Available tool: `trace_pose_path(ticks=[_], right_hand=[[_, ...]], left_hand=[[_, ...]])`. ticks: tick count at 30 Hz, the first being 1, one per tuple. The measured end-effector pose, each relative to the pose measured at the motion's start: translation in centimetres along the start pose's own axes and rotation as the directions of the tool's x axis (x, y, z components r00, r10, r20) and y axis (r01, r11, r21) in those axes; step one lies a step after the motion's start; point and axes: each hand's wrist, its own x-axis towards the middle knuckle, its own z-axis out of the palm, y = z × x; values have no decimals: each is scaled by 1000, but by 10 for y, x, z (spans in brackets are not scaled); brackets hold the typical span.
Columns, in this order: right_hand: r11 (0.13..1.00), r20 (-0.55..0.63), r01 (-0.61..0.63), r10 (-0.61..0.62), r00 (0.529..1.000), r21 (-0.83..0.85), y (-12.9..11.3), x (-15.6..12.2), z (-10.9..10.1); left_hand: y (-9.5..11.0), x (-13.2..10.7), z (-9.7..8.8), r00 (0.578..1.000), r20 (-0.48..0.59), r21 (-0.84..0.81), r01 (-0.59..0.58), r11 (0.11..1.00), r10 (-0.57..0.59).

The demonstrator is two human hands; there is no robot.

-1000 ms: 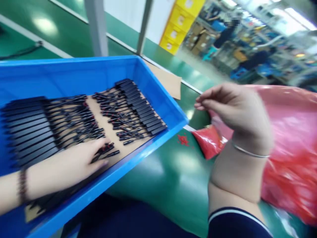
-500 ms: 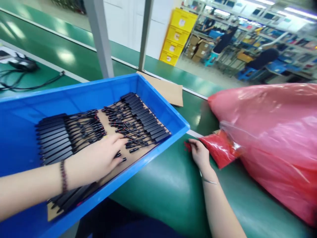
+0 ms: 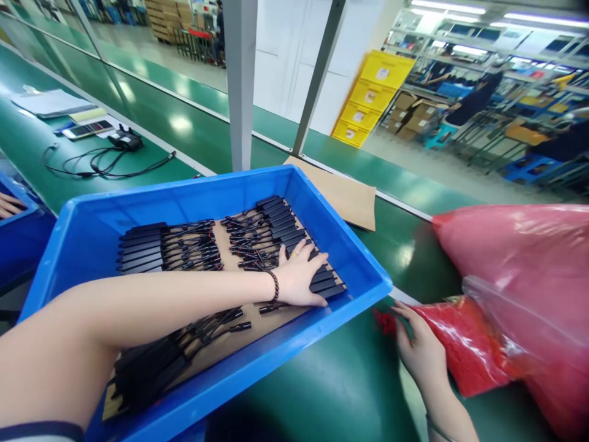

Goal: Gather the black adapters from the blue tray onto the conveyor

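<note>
A blue plastic bin (image 3: pixel 271 353) holds rows of flat black bar-shaped parts (image 3: pixel 141 248) with short cables and connectors, laid on cardboard. My left hand (image 3: pixel 301 273) lies palm down with spread fingers over the right-hand row of black bars (image 3: pixel 281 218), touching them. My right hand (image 3: pixel 418 344) is on the green surface to the right of the bin, thumb and fingers apart. Its fingertips are beside a small pile of tiny red pieces (image 3: pixel 385 321). Next to it lies a clear zip bag (image 3: pixel 478 347) full of red pieces.
A large pink plastic bag (image 3: pixel 515 264) fills the right side. Brown cardboard (image 3: pixel 343 190) lies behind the bin, near grey metal posts (image 3: pixel 242 86). At left are a black adapter with cable (image 3: pixel 125 140), a phone (image 3: pixel 89 129) and another person's hand (image 3: pixel 9 205) in a second blue bin.
My left hand has moved right, from the middle of the bin onto the right-hand row, its fingers now spread. My right hand stays by the red pieces, fingers more apart. The view has shifted left.
</note>
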Motion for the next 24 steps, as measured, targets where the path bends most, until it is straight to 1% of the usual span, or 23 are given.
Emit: trace_pose_path(ticks=[2,3,5,6,7,9,11,13,15,17,19,21,24], right_hand=[[1000,-42,10,-11,999,-7,4,0,1],[1000,-61,12,-13,998,-10,5,0,2],[1000,-86,12,-13,996,-13,4,2,3],[1000,-96,17,-18,995,-12,2,4,2],[1000,-114,27,-28,993,-9,0,6,1],[998,-168,57,-56,984,1,-7,12,-2],[996,-239,86,-81,968,13,-15,18,-8],[995,-292,100,-90,952,19,-21,25,-14],[994,-321,109,-97,942,19,-26,30,-20],[992,-329,124,-113,938,15,-31,35,-27],[990,-340,141,-126,932,18,-38,40,-35],[987,-355,156,-137,925,26,-48,48,-44],[979,-402,198,-163,901,47,-74,61,-58]], left_hand=[[-14,7,-15,996,-60,62,63,996,-59],[-25,12,-24,988,-115,101,118,988,-106],[-52,24,-45,947,-248,159,248,956,-204],[-66,31,-54,914,-316,184,323,928,-256],[-78,37,-62,885,-348,197,393,898,-310],[-96,50,-74,851,-348,220,483,848,-394],[-104,59,-78,837,-318,251,526,813,-444],[-102,67,-80,825,-284,272,558,784,-488],[-97,74,-83,817,-195,281,577,767,-543],[-90,80,-88,826,-73,311,551,774,-559],[-85,87,-93,841,22,367,497,787,-541],[-80,94,-96,842,77,414,460,785,-534],[-76,103,-95,815,129,452,459,765,-565]])
